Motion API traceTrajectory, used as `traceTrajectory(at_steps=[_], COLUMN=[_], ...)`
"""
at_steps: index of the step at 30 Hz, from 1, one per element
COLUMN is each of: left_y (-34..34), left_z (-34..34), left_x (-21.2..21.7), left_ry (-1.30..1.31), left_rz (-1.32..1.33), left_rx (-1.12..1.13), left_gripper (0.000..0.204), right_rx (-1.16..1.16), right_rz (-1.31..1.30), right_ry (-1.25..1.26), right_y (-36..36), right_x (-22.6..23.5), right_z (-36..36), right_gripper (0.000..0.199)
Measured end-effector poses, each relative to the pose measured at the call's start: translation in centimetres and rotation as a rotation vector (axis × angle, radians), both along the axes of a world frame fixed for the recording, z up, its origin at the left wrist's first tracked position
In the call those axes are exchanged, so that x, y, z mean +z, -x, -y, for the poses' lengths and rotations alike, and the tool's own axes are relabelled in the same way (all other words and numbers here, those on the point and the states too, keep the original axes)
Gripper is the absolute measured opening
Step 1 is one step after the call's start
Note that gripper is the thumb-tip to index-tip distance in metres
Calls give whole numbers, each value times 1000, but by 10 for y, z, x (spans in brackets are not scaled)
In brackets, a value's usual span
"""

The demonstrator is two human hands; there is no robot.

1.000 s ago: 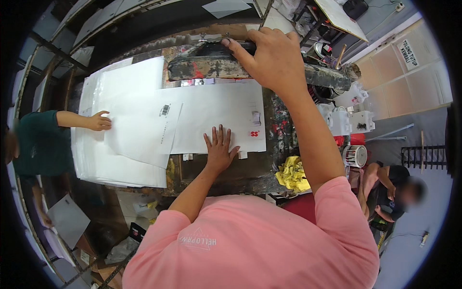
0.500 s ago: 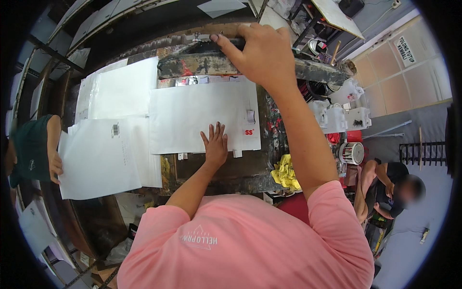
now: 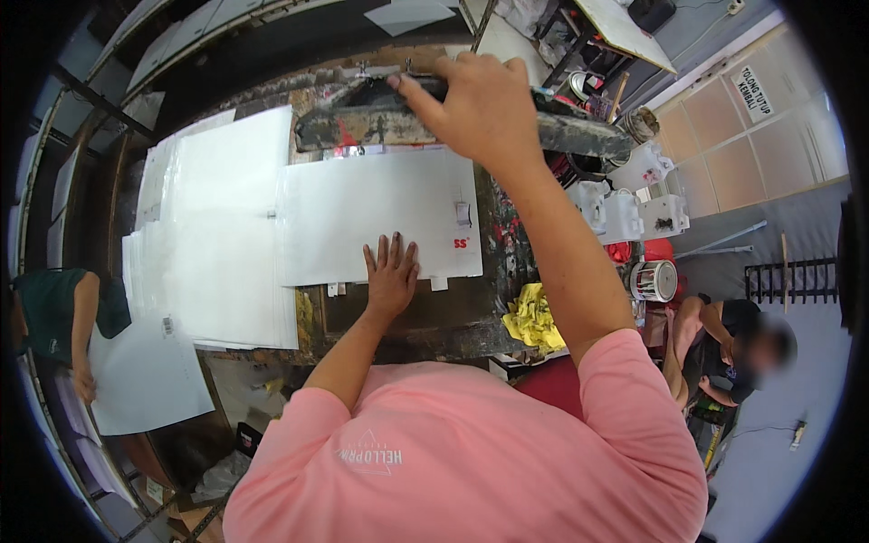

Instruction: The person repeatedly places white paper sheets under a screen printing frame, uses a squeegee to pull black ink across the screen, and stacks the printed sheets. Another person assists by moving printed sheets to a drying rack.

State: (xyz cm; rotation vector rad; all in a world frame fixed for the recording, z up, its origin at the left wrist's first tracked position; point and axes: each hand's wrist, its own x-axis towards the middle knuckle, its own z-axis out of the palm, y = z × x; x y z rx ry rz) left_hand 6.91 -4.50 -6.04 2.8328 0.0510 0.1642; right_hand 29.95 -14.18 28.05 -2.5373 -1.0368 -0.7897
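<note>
My left hand [image 3: 391, 277] lies flat with fingers spread on the near edge of a white sheet [image 3: 371, 199], which has a small red mark near its right side. My right hand [image 3: 489, 109] reaches over a paint-stained frame [image 3: 371, 134], tilted up beyond the sheet. Its fingers curl over the frame's top edge, the thumb out to the left; the fingertips are partly hidden. On the left stands a pile of white sheets [image 3: 231, 217] beside the one under my left hand. A co-worker's hand [image 3: 84, 384] holds another white sheet [image 3: 149, 380] at far left.
The dark worktable [image 3: 407, 308] is smeared with paint. Crumpled yellow cloth [image 3: 534, 319] sits at its right edge. Farther right are a paint can [image 3: 654, 281] and white plastic jugs [image 3: 623, 215]. A seated person [image 3: 724, 348] is at the right; metal racks [image 3: 90, 100] stand at the left.
The co-worker's sheet has moved left and toward the lower left, off the pile. My hands keep nearly the same places, and the whole view has shifted slightly.
</note>
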Motion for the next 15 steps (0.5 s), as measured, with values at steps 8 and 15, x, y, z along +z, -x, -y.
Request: traceTrajectory(at_steps=[8,15], left_y=[6,9], left_z=[13,9], left_x=[6,4], left_ry=[50,59], left_rz=[-6,67], left_rx=[-1,-22], left_gripper=[56,61], right_rx=[-5,-15], right_rz=[-20,-39], right_ry=[-14,2], right_y=[-9,-1], right_x=[13,15], right_z=[-1,-3], right_gripper=[54,51])
